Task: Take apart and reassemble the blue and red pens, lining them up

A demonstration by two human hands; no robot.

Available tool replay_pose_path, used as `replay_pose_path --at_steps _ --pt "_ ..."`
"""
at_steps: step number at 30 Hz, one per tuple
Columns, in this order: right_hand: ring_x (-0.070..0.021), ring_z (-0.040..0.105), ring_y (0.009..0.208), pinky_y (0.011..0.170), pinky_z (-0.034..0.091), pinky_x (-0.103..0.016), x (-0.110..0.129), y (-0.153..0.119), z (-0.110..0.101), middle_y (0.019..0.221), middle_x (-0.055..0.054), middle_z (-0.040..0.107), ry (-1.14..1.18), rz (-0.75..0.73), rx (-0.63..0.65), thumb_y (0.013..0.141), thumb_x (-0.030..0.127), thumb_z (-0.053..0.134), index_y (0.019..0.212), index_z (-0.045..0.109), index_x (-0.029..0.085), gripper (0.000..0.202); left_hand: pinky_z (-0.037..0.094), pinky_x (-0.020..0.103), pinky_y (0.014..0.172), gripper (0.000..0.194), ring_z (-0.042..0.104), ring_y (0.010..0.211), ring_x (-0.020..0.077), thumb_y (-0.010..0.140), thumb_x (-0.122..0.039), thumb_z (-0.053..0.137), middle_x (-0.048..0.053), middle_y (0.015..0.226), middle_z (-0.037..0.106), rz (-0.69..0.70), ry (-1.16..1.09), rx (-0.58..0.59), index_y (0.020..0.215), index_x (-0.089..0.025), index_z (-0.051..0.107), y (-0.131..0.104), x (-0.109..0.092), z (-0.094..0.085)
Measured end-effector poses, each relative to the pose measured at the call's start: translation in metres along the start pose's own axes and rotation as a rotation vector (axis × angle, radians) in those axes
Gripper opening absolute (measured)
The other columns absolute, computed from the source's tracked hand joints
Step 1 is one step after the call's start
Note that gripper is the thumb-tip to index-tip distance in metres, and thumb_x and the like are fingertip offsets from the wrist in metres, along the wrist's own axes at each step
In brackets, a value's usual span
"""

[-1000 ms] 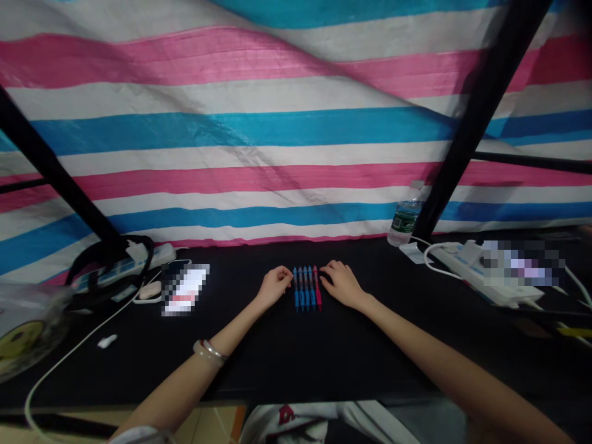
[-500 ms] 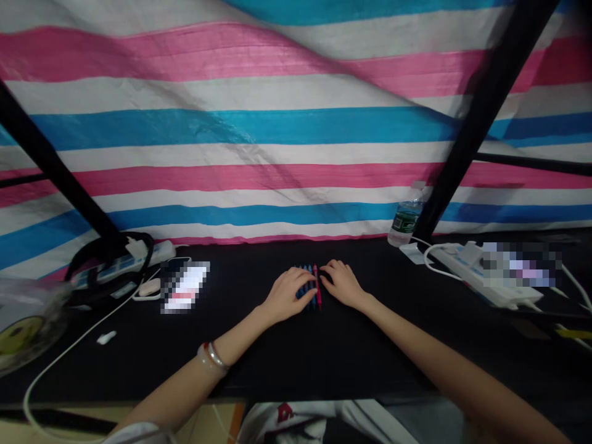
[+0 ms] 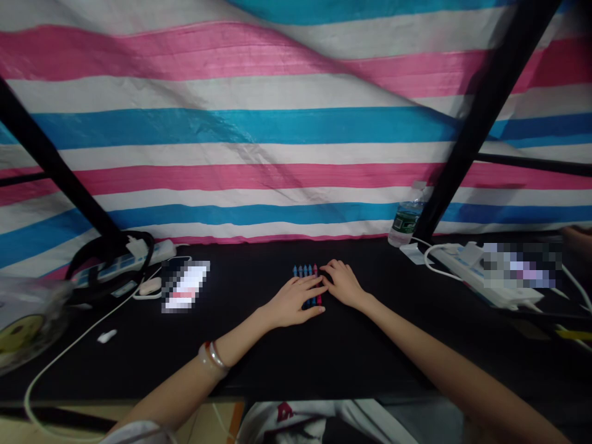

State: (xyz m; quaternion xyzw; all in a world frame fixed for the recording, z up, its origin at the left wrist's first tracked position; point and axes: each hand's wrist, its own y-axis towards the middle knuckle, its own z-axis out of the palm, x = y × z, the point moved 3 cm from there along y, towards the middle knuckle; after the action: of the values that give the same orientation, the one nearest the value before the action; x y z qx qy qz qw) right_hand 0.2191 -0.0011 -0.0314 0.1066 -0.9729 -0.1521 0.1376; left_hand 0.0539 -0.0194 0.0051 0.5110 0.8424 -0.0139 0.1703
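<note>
Since a second ago, my left hand (image 3: 296, 302) has swung from beside the row onto the pens, while my right hand (image 3: 342, 282) keeps its place and a blurred dark shape, perhaps somebody's hand (image 3: 578, 240), has come in at the far right edge. From the left, a clear bag (image 3: 34, 308) sits by the table's side, with a white earbud (image 3: 107, 336) on the black table (image 3: 370, 370) beyond it. Behind the earbud are a power strip (image 3: 160, 251) and a small pink case (image 3: 150, 286), then a phone (image 3: 187, 287) with its screen lit and blurred out. Two bangles (image 3: 213, 357) ring my left wrist. That hand lies palm down over the pens, thumb wide of the fingers; I can't tell whether it presses on them. Four blue pens (image 3: 305, 270) lie side by side, tips pointing away from me, with one pink pen (image 3: 316, 269) at the right end of the row. My left fingertips reach past it, up to the fingers of my right hand, which rests just right of the row, loosely curved, its grip wide and holding nothing. Farther right stand a bottle (image 3: 404, 222) and, past it, a second strip (image 3: 494, 287).
</note>
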Motion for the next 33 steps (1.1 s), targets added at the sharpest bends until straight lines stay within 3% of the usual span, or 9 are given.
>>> replay_pose_path --at_steps 9,16,23,33 --pt "-0.0202 0.049 0.093 0.078 0.033 -0.032 0.001 -0.001 -0.001 0.101 -0.008 0.056 -0.009 0.001 -0.017 0.088 0.026 0.042 0.109 0.059 0.018 0.028 0.026 0.037 0.104 0.038 0.036 0.127 0.0193 0.092 -0.039 0.034 0.006 0.136 0.044 -0.018 -0.044 -0.012 0.122 -0.026 0.052 0.003 0.007 0.004" --pt "-0.0201 0.048 0.094 0.077 0.033 -0.031 0.000 0.000 0.000 0.102 -0.009 0.055 -0.026 -0.001 -0.007 0.088 0.026 0.041 0.110 0.058 0.019 0.028 0.033 0.038 0.099 0.031 0.043 0.120 0.0221 0.090 -0.034 0.039 0.008 0.129 0.050 -0.011 -0.060 -0.066 0.109 -0.022 0.060 0.004 0.007 0.002" --pt "-0.0198 0.049 0.094 0.078 0.034 -0.032 0.000 -0.001 0.000 0.101 -0.009 0.055 -0.021 -0.006 -0.017 0.089 0.026 0.041 0.111 0.058 0.019 0.029 0.036 0.036 0.094 0.024 0.050 0.106 0.0219 0.089 -0.030 0.042 0.009 0.106 0.058 -0.020 -0.052 -0.136 0.092 -0.019 0.062 0.004 0.013 -0.002" --pt "-0.0195 0.049 0.092 0.079 0.034 -0.032 0.000 -0.001 0.000 0.101 -0.008 0.055 -0.011 -0.003 -0.023 0.088 0.026 0.041 0.111 0.058 0.018 0.029 0.040 0.037 0.079 0.030 0.050 0.080 0.0215 0.087 -0.034 0.041 0.008 0.081 0.056 -0.145 0.051 -0.212 0.069 -0.017 0.058 0.003 0.024 -0.005"
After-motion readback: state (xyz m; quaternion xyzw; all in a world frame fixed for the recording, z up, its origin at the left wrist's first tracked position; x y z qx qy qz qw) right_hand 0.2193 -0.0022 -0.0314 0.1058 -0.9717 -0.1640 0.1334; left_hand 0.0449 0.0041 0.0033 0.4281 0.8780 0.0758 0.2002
